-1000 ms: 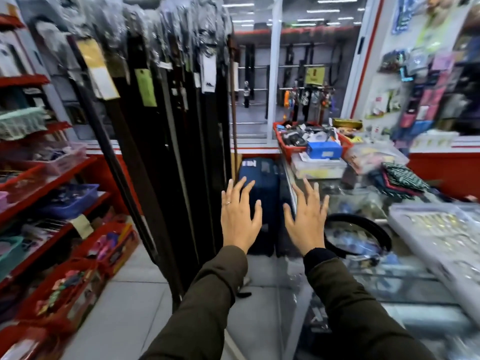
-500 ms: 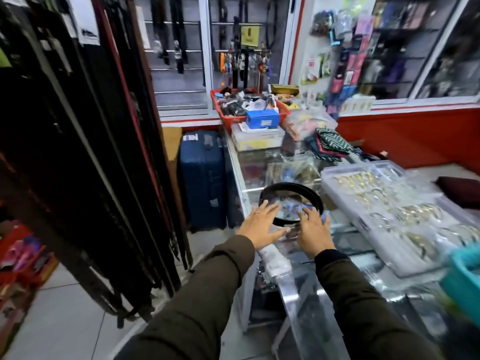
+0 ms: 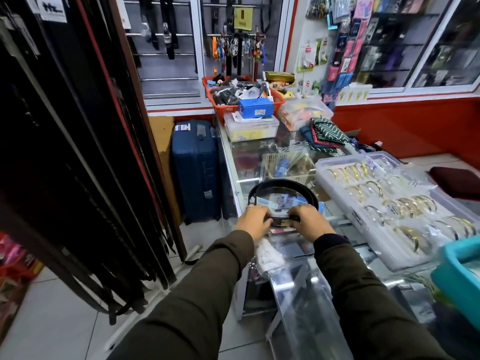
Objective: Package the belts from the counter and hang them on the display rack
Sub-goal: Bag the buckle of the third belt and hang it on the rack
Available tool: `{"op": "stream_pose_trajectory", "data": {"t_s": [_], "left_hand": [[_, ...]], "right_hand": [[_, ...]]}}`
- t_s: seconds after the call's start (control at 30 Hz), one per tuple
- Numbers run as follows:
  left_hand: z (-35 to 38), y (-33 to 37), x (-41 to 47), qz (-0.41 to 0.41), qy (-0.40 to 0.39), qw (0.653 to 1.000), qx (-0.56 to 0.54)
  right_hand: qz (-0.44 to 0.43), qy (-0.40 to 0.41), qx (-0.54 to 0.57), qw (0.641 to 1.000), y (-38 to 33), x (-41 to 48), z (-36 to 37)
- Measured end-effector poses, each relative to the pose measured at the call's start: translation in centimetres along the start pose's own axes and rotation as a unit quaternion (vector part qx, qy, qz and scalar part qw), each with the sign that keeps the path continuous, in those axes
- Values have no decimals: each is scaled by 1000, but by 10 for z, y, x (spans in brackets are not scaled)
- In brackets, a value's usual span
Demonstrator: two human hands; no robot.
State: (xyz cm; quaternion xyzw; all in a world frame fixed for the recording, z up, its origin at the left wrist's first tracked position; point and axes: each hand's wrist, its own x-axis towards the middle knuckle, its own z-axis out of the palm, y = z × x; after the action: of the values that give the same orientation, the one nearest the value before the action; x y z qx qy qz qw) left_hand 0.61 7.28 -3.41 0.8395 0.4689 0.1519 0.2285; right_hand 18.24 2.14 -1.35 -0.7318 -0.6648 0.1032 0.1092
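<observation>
A black belt (image 3: 281,183) lies coiled in a loop on the glass counter (image 3: 246,162). My left hand (image 3: 255,220) and my right hand (image 3: 310,220) both grip the near part of the loop, fingers curled over it. Between the hands a bit of the belt's buckle end shows. Clear plastic sleeves (image 3: 298,294) lie on the counter just below my wrists. The display rack (image 3: 78,152) stands on the left, with many dark belts hanging from it down to the floor.
A clear tray of gold bangles (image 3: 384,201) sits right of the belt. A teal box (image 3: 459,276) is at the right edge. A blue suitcase (image 3: 194,170) stands between rack and counter. A red basket (image 3: 228,105) and a blue box (image 3: 255,107) crowd the counter's far end.
My view turned from the rack to the counter. Both hands went from spread open in the air to down onto the coiled belt, and now they grip its near edge.
</observation>
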Motion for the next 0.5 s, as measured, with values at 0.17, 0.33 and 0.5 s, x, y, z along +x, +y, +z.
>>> {"op": "stream_pose_trajectory", "data": {"t_s": [0.17,0.33,0.5], "left_hand": [[-15,-17,-20,-10,41,999,-24],[-40,-40,-52,-2,102,994,-27],[-69,-67,-92,11,194,980,-42]], "right_hand": [[-42,-26,11,999,-24,-3,-4],[-86,-23,53,995,-60,-6,-6],[-153,-27,97,983,-106,-8,-12]]}}
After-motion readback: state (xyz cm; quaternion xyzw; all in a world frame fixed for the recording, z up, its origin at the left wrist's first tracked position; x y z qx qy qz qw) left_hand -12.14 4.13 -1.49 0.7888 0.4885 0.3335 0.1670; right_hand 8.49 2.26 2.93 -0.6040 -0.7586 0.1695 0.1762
